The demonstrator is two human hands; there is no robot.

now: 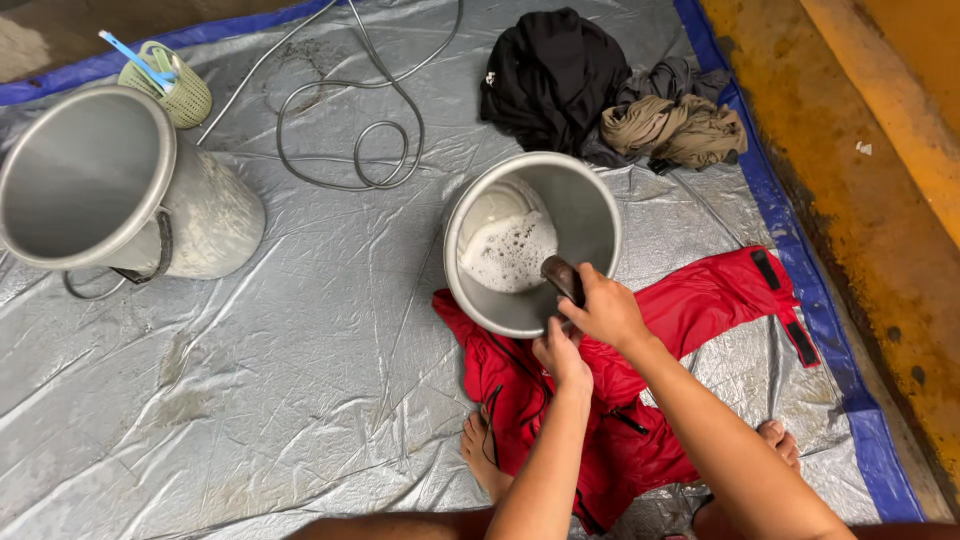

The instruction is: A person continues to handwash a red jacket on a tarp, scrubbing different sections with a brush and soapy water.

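Right hand [605,310] closed around a dark brush [562,277], gripping it at the near rim of a steel pot [590,215]. Brush head pokes over the rim into the pot, just above the foamy water [510,250] that sits beyond the knuckles. Whether the bristles touch the foam, cannot tell.

Left hand [560,358] just below the right one, nearly touching it, fingers curled and pressed at the pot's near edge where it meets a red garment [700,310]. Whether it pinches cloth or rim is hidden by the right hand: cannot tell.

Red garment lies spread flat under both forearms, running out to the right of the hands, with dark straps at its far right end. Pot rests partly on its upper left part.

Two bare feet [480,450] below the hands, one left of the left forearm, one right of the right forearm, both at the edge of the garment.

All on a grey tarp [300,380] with blue border. Far left of the hands: a large steel bucket [110,190] tipped on its side, mouth open toward the camera. Beyond it a small green basket [175,85] with a blue stick in it. A hose [350,130] loops beyond the pot, to the left. Beyond the hands, above the pot: a heap of clothes [610,95], black and tan.
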